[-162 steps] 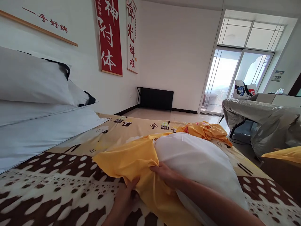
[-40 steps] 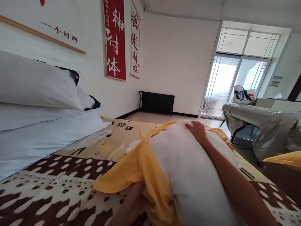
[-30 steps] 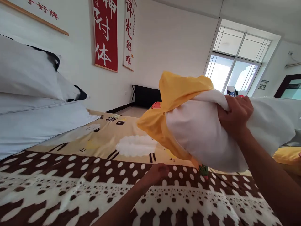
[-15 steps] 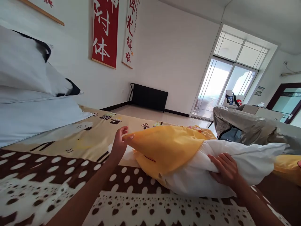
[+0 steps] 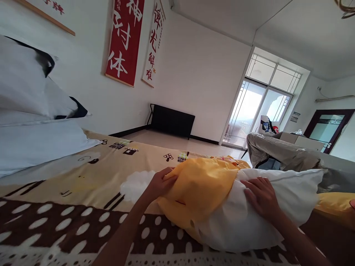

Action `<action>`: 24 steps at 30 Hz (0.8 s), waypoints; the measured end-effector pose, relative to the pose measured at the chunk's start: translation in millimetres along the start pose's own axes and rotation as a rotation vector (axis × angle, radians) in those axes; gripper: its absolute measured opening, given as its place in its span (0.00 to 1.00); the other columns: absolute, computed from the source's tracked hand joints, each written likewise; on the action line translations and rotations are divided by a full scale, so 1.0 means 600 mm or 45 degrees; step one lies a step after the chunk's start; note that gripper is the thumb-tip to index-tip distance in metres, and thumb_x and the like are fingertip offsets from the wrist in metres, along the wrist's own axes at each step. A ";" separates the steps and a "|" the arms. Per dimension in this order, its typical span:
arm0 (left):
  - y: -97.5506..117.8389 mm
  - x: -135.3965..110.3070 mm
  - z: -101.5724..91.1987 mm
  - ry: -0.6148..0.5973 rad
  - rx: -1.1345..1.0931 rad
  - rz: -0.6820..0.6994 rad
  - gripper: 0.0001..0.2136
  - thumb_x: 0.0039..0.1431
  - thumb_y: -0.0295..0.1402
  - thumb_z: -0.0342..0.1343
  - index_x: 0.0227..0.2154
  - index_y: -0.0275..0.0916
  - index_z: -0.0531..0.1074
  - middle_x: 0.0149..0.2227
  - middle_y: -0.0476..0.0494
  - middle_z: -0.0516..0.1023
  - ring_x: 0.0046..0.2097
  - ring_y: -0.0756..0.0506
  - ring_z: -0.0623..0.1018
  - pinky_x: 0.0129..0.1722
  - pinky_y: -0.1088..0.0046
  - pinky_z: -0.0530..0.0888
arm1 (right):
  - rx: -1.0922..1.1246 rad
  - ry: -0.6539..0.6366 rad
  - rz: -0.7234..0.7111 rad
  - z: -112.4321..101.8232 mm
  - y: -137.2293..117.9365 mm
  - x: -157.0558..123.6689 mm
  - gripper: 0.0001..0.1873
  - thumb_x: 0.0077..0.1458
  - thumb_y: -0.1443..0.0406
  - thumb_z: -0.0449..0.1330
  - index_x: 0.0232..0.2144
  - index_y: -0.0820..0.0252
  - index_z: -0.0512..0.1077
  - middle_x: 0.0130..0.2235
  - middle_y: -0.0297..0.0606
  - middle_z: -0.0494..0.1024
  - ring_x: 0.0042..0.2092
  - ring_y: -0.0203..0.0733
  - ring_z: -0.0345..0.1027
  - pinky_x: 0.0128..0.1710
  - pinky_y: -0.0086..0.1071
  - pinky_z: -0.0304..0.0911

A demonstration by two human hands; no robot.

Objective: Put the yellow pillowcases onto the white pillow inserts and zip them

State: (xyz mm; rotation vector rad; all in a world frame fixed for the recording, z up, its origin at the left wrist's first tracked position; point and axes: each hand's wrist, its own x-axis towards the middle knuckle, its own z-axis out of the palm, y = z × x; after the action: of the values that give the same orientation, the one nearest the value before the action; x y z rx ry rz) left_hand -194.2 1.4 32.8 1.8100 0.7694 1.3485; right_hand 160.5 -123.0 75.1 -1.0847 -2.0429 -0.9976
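A white pillow [image 5: 249, 221] lies on the bed, its left part inside a yellow pillowcase [image 5: 205, 181]. My left hand [image 5: 163, 181] has its fingers closed on the far left end of the case, bunching the cloth. On the bare white part, near the mouth of the case, my right hand [image 5: 262, 195] rests with bent fingers gripping the pillow. The pillow's right corner sticks out uncovered. Under both is a patterned bedspread [image 5: 102, 170] in beige and brown with white dots.
White pillows with black trim [image 5: 36, 107] are stacked at the left. Another yellow cloth [image 5: 335, 207] lies at the right edge. Behind stand a folded black frame [image 5: 172, 122] and a plastic-covered piece of furniture [image 5: 283, 151]. Scrolls [image 5: 124, 40] hang on the wall.
My left hand has moved right and closed on the case's end, which was stretched out and is now bunched. My right hand stays on the pillow. The view has shifted slightly.
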 end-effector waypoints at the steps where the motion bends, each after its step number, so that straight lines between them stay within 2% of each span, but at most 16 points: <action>1: -0.004 0.000 0.004 0.021 0.042 0.031 0.14 0.53 0.43 0.55 0.34 0.37 0.73 0.37 0.46 0.77 0.39 0.44 0.73 0.38 0.77 0.68 | -0.019 0.056 0.096 0.010 -0.012 0.022 0.11 0.57 0.66 0.53 0.39 0.59 0.74 0.35 0.41 0.75 0.37 0.44 0.65 0.39 0.39 0.59; 3: -0.007 -0.002 0.007 0.060 0.129 0.040 0.14 0.55 0.44 0.53 0.28 0.37 0.70 0.28 0.49 0.73 0.32 0.48 0.70 0.31 0.78 0.65 | -0.004 0.129 0.232 0.031 -0.041 0.072 0.10 0.57 0.65 0.53 0.37 0.58 0.74 0.36 0.42 0.75 0.40 0.45 0.66 0.42 0.40 0.60; 5: -0.001 -0.008 0.002 0.095 0.198 0.036 0.15 0.57 0.45 0.50 0.24 0.37 0.66 0.23 0.52 0.66 0.28 0.50 0.65 0.28 0.78 0.62 | 0.061 0.098 0.261 0.049 -0.074 0.126 0.11 0.57 0.65 0.52 0.39 0.58 0.73 0.39 0.42 0.75 0.42 0.46 0.66 0.45 0.41 0.59; 7: 0.013 -0.016 -0.009 0.098 0.218 0.049 0.16 0.58 0.45 0.48 0.24 0.37 0.64 0.22 0.53 0.64 0.28 0.51 0.64 0.28 0.78 0.61 | 0.144 -0.016 0.221 0.062 -0.107 0.176 0.13 0.58 0.63 0.52 0.43 0.57 0.72 0.42 0.42 0.75 0.44 0.47 0.66 0.46 0.42 0.59; 11: 0.046 -0.032 -0.029 0.086 0.256 0.103 0.13 0.57 0.44 0.50 0.29 0.39 0.71 0.27 0.49 0.71 0.32 0.47 0.68 0.35 0.75 0.64 | 0.362 -0.310 0.078 0.078 -0.155 0.245 0.21 0.60 0.57 0.51 0.55 0.54 0.63 0.49 0.42 0.74 0.50 0.46 0.64 0.51 0.43 0.55; 13: 0.062 -0.039 -0.032 0.122 0.257 0.140 0.11 0.54 0.42 0.52 0.31 0.40 0.74 0.31 0.46 0.75 0.36 0.44 0.70 0.40 0.73 0.65 | 0.438 -0.414 0.034 0.084 -0.167 0.257 0.23 0.60 0.56 0.51 0.56 0.54 0.61 0.48 0.42 0.74 0.50 0.45 0.64 0.52 0.43 0.54; 14: 0.070 -0.042 -0.032 0.142 0.243 0.163 0.11 0.53 0.41 0.53 0.32 0.41 0.75 0.33 0.45 0.76 0.38 0.43 0.71 0.42 0.72 0.65 | 0.463 -0.444 0.026 0.087 -0.171 0.259 0.22 0.60 0.56 0.51 0.54 0.55 0.63 0.46 0.41 0.75 0.48 0.45 0.65 0.51 0.42 0.54; 17: 0.095 -0.052 -0.026 0.144 0.230 0.256 0.08 0.52 0.37 0.54 0.30 0.42 0.76 0.34 0.45 0.77 0.40 0.42 0.72 0.46 0.70 0.64 | 0.557 -0.462 0.018 0.093 -0.178 0.250 0.12 0.60 0.59 0.51 0.37 0.57 0.72 0.34 0.37 0.77 0.37 0.40 0.67 0.42 0.35 0.59; 19: 0.107 -0.057 -0.024 0.079 0.216 0.289 0.07 0.52 0.37 0.55 0.29 0.42 0.76 0.35 0.44 0.78 0.41 0.41 0.72 0.47 0.69 0.64 | 0.645 -0.393 0.034 0.089 -0.178 0.240 0.13 0.60 0.61 0.50 0.28 0.58 0.71 0.30 0.36 0.76 0.33 0.38 0.66 0.37 0.32 0.59; 21: 0.110 -0.057 -0.031 -0.011 0.101 0.265 0.10 0.51 0.40 0.56 0.34 0.41 0.76 0.40 0.43 0.78 0.45 0.39 0.72 0.49 0.68 0.64 | 0.699 -0.267 0.104 0.078 -0.177 0.231 0.12 0.60 0.62 0.50 0.28 0.57 0.71 0.29 0.35 0.76 0.32 0.37 0.66 0.34 0.30 0.59; 22: 0.106 -0.055 -0.037 -0.011 0.000 0.252 0.14 0.51 0.43 0.55 0.37 0.41 0.76 0.44 0.42 0.77 0.48 0.38 0.71 0.51 0.67 0.64 | 0.703 -0.194 0.149 0.072 -0.176 0.226 0.12 0.59 0.62 0.51 0.30 0.57 0.71 0.29 0.35 0.76 0.31 0.37 0.66 0.33 0.30 0.59; 24: 0.084 -0.044 -0.051 0.086 -0.276 0.222 0.22 0.53 0.50 0.51 0.42 0.39 0.74 0.49 0.39 0.75 0.53 0.36 0.69 0.52 0.66 0.64 | 0.665 -0.041 0.239 0.059 -0.173 0.219 0.11 0.59 0.62 0.51 0.30 0.57 0.71 0.27 0.34 0.74 0.29 0.37 0.65 0.31 0.30 0.59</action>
State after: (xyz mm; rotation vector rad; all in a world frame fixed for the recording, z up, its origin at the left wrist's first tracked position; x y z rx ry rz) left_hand -229.3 -41.3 66.5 1.6974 0.4868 1.5492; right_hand 2.3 -80.0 125.0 -0.9832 -2.0185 -0.3221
